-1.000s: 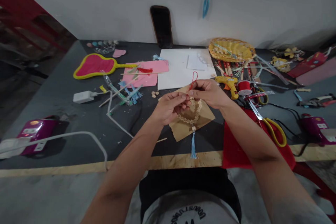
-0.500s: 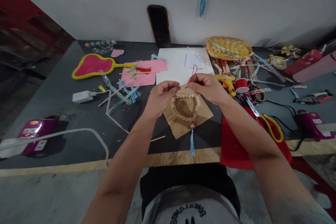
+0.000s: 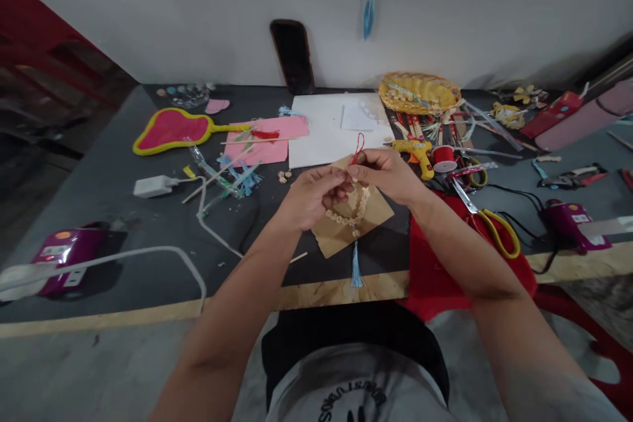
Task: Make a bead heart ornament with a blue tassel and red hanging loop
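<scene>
My right hand [image 3: 383, 171] pinches a red cord [image 3: 359, 144], whose loop stands up above the fingertips. Close against it, my left hand [image 3: 316, 194] is closed at the fingertips; what it grips there is hidden. Below both hands is a ring of small pale wooden-looking beads [image 3: 349, 219], its upper left part covered by my left fingers. A light blue tassel [image 3: 356, 267] hangs from the ring's lower side, toward the table's front edge. Beneath the ring lies a square of brown paper [image 3: 329, 244].
A yellow glue gun [image 3: 418, 155], a red thread spool [image 3: 444, 158] and yellow-handled scissors [image 3: 497, 231] on red cloth [image 3: 425, 264] lie right. A wicker basket [image 3: 420, 92] and phone [image 3: 293, 56] stand behind. Left are a pink-and-yellow fan [image 3: 173, 130] and a white cable [image 3: 148, 250].
My left hand has moved in to meet the right one and now covers part of the bead ring. The red cord still sticks up from my right hand. The camera view has shifted slightly.
</scene>
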The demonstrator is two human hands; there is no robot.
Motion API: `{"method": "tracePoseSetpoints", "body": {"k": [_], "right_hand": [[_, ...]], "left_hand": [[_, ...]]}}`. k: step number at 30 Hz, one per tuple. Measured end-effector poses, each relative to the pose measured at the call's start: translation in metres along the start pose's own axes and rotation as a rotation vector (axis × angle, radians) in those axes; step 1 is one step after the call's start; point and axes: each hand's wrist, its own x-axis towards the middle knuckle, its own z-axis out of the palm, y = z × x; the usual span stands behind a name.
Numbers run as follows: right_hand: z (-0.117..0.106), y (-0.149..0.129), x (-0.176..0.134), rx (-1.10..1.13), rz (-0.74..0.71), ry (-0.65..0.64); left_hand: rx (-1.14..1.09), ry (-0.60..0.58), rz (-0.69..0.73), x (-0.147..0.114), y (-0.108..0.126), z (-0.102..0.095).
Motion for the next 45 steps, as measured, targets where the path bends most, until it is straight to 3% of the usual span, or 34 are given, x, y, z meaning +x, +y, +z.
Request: {"method": "tracePoseSetpoints", "body": {"k": [6, 13, 16, 19, 22, 24, 30, 45], "right_hand": [[-0.004, 0.005, -0.003, 0.151, 0.019, -0.097], [-0.003, 0.004, -0.004, -0.088, -0.033, -0.049], [-0.007, 0.001, -0.004, -0.176, -0.053, 0.037], [-0.013, 0.0, -0.008, -0.2, -0.047, 0.102], [-0.017, 0.002, -0.016, -0.213, -0.032, 0.144], [-0.018, 0.006, -0.022, -0.203, -0.01, 0.166], [-0.022, 0.023, -0.03, -0.123, 0.041, 0.222], [-0.032, 0.036, -0.03, -0.065, 0.062, 0.261]], "left_hand": [[-0.053, -0.005, -0.067, -0.007, 0.0, 0.006], [0.102, -0.034, -0.051, -0.006, 0.0, 0.001], [0.418, 0.068, 0.139, 0.003, 0.006, -0.014], [0.949, 0.206, 0.295, 0.015, 0.008, -0.031], [1.428, 0.137, 0.348, 0.026, 0.002, -0.037], [1.579, 0.063, 0.385, 0.032, -0.005, -0.036], [1.729, -0.001, 0.404, 0.044, -0.022, -0.032], [1.759, -0.016, 0.406, 0.04, -0.015, -0.031]]}}
